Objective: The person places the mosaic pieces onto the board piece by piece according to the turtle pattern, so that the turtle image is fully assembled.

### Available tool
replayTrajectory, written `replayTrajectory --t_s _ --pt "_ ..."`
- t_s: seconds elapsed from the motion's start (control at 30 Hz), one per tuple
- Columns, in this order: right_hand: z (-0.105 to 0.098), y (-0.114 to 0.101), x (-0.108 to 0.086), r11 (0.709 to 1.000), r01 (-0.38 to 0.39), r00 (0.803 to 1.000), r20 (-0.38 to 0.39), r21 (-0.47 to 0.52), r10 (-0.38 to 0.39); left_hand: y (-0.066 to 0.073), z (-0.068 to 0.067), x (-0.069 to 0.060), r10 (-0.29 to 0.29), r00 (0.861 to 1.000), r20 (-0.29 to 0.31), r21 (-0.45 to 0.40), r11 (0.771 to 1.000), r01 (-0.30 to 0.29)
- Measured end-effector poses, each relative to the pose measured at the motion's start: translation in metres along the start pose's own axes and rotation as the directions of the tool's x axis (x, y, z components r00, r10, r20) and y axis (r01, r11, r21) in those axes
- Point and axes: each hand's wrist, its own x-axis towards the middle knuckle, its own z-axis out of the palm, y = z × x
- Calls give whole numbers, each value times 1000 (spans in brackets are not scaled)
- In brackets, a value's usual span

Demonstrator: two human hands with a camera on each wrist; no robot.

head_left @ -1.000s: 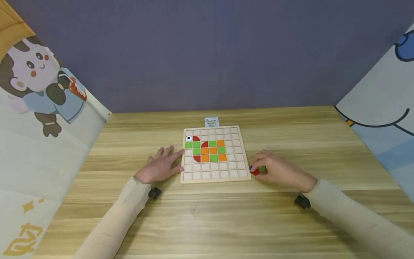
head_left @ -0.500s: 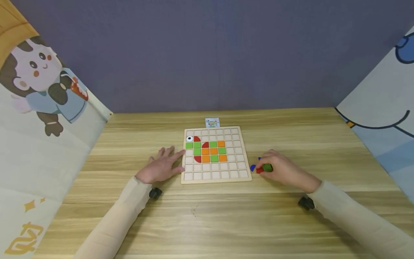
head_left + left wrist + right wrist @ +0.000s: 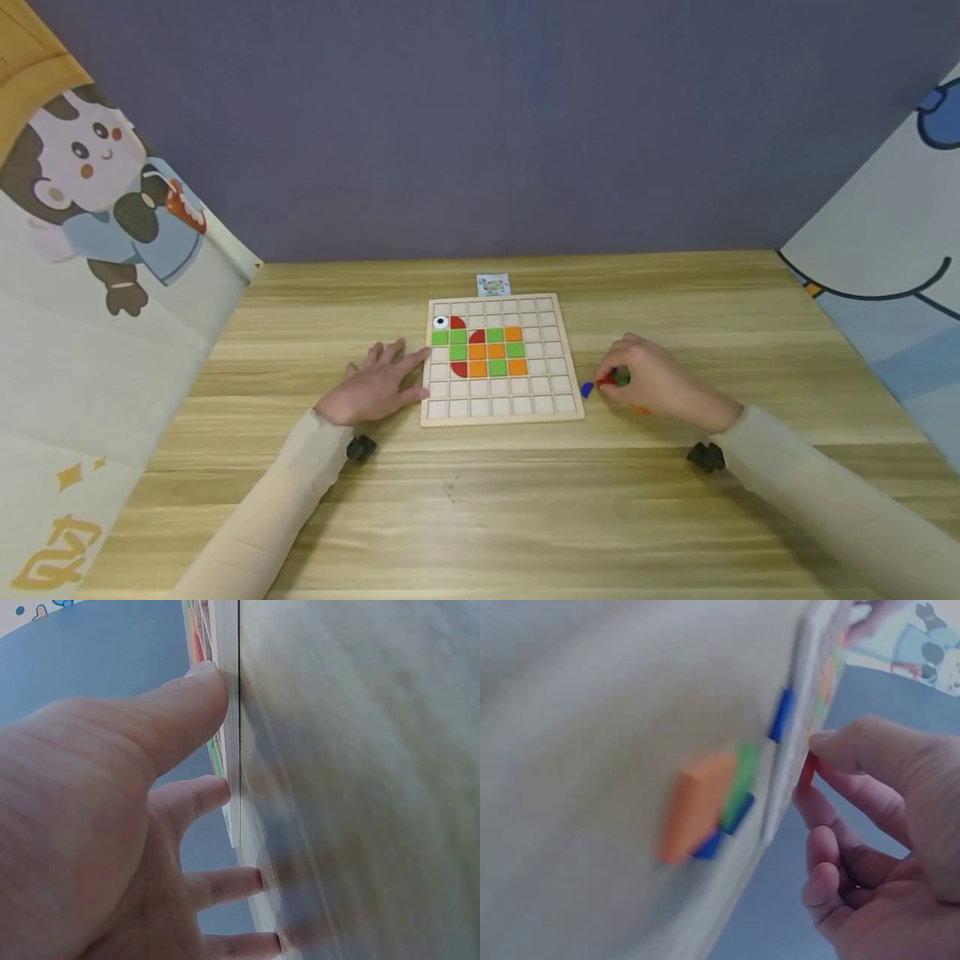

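Observation:
A wooden grid board (image 3: pixel 498 422) lies mid-table, with red, green and orange tiles and one eye tile (image 3: pixel 440 322) set in its cells. My left hand (image 3: pixel 375 385) lies with spread fingers at the board's left edge, thumb and index finger touching it. Right of the board, my right hand (image 3: pixel 651 379) pinches a small red tile (image 3: pixel 807 771) between thumb and fingers, off the tabletop. Beneath that hand are an orange tile (image 3: pixel 697 814), a green tile (image 3: pixel 742 780) and blue pieces, blurred in the right wrist view. A blue piece (image 3: pixel 587 390) lies beside the board's right edge.
Behind the board's far edge lies a small printed card (image 3: pixel 493 285). A dark partition (image 3: pixel 510 133) stands at the back of the wooden table (image 3: pixel 480 517). Cartoon-printed panels (image 3: pixel 82 350) flank it on both sides.
My right hand has drawn back from the board's edge and risen with the red tile, uncovering a blue piece and part of an orange tile. The left hand stays in place.

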Motion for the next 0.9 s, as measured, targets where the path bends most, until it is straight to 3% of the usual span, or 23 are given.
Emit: replayTrajectory --t_s 0.17,0.47,0.67,0.9 --pt "-7 1 27 999 -26 999 25 28 26 -1 0 0 -9 1000 0 16 1000 9" --pt "7 3 82 972 -162 979 150 172 136 0 -1 -1 6 1000 -6 11 1000 -6" --pt "15 -3 106 972 -156 976 177 177 124 1 -1 -1 -5 1000 -1 13 1000 5" --pt "24 -2 117 983 -114 981 176 142 88 1 -1 -2 0 1000 -2 4 1000 0"
